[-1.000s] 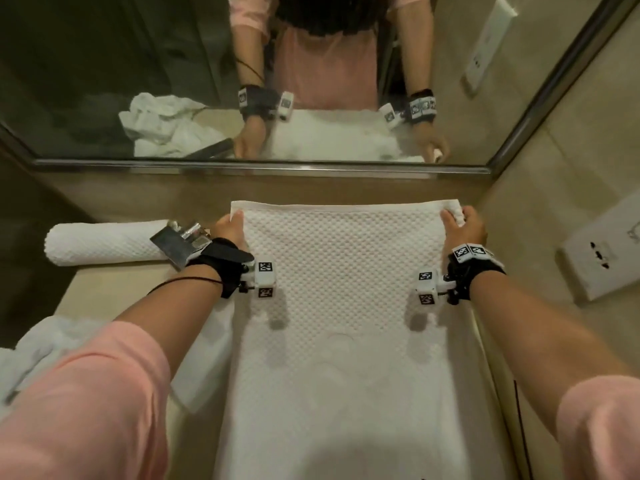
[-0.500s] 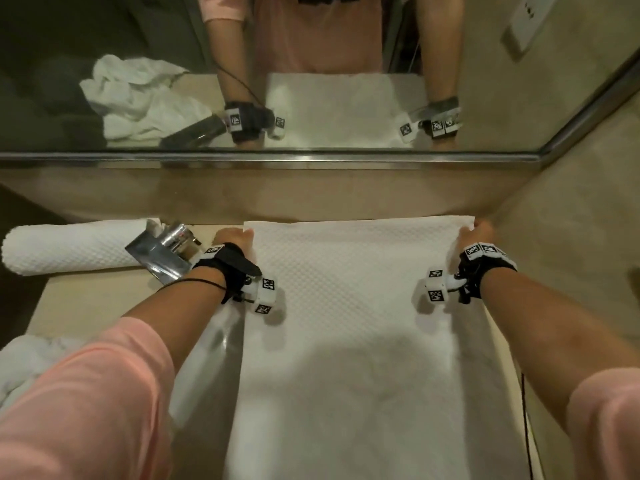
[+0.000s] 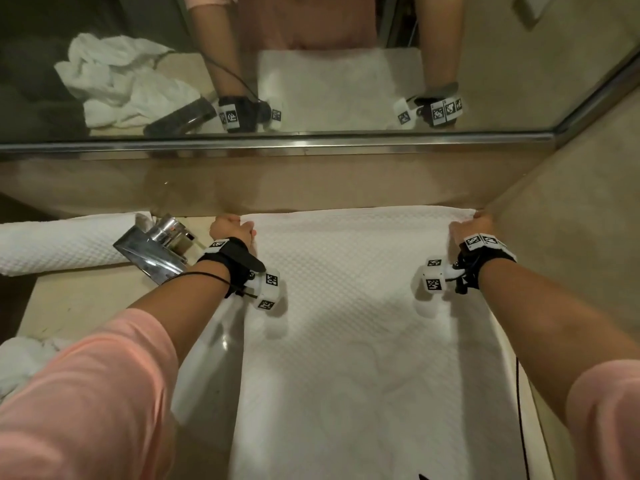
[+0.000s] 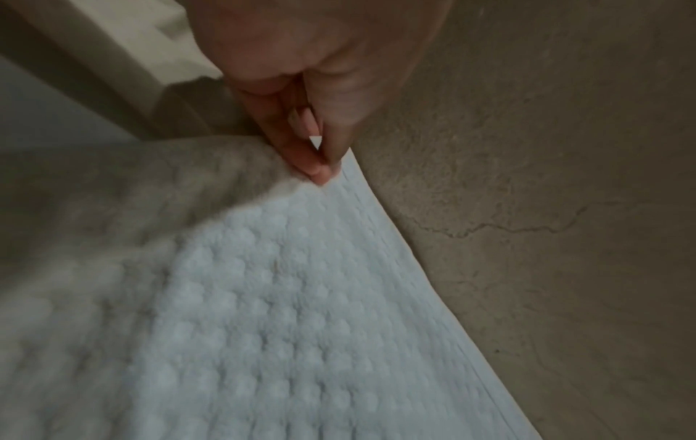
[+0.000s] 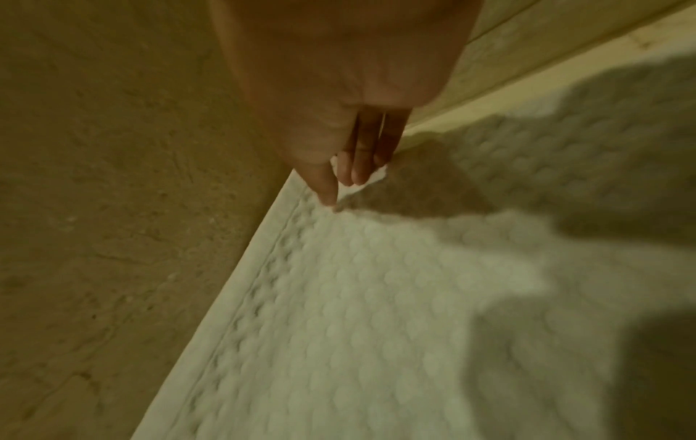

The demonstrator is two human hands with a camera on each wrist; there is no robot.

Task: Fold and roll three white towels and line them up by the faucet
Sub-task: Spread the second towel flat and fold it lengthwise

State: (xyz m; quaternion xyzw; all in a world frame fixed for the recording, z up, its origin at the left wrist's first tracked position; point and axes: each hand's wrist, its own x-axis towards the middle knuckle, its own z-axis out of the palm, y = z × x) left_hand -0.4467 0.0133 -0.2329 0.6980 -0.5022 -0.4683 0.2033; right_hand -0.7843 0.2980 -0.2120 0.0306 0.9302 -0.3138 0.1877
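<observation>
A white dimpled towel lies flat and lengthwise on the counter, its far edge against the back wall. My left hand pinches the towel's far left corner, with thumb and fingers closed on the towel edge. My right hand pinches the far right corner by the side wall; its fingertips hold the towel corner. A rolled white towel lies left of the chrome faucet. A crumpled white towel sits at the near left.
A mirror with a metal ledge runs along the back and reflects both hands and the crumpled towel. A beige wall closes the right side. The sink basin shows left of the flat towel.
Both hands have pushed the towel's far edge forward, from short of the wall to against it. The hands keep pinching the corners.
</observation>
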